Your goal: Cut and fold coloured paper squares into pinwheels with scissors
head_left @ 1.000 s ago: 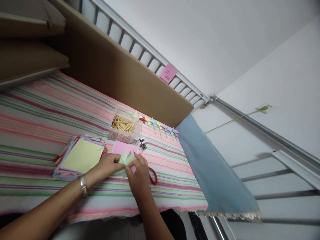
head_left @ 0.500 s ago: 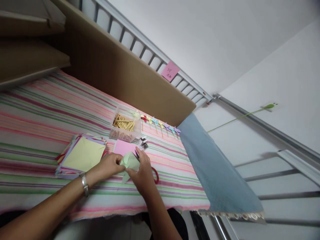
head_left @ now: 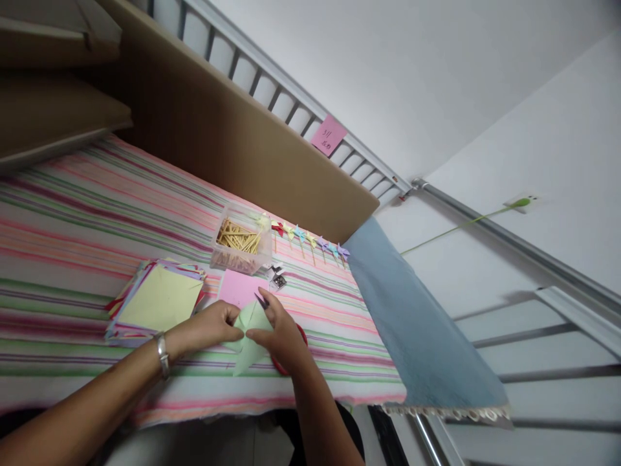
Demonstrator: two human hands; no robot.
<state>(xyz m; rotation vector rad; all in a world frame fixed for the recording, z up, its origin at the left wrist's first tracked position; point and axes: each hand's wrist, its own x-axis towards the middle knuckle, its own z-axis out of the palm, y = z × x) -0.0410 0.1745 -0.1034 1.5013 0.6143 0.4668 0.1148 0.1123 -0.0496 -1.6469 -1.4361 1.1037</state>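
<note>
A piece of light green paper (head_left: 250,355), with folded or cut flaps, is held between my two hands over the striped cloth. My left hand (head_left: 216,325) pinches its left side between thumb and fingers. With thumb and fingers, my right hand (head_left: 281,336) grips the other side. Scissors (head_left: 261,301) also rest in my right hand, dark tips pointing up and left; their red handle (head_left: 303,334) shows partly behind it. Just beyond the green sheet lies a pink paper (head_left: 239,288). My fingers hide the middle of the green piece.
A stack of coloured paper squares (head_left: 158,299) lies left. A clear box (head_left: 237,261) of small wooden sticks stands behind, with small metal pieces (head_left: 278,278) beside it. Several paper pinwheels on sticks (head_left: 310,241) line a cardboard panel (head_left: 233,149). Blue cloth (head_left: 417,330) covers the right.
The green paper has shifted and turned a little in my hands, and a larger flap now hangs below them. The scissors' red handle has swung down and left behind my right hand.
</note>
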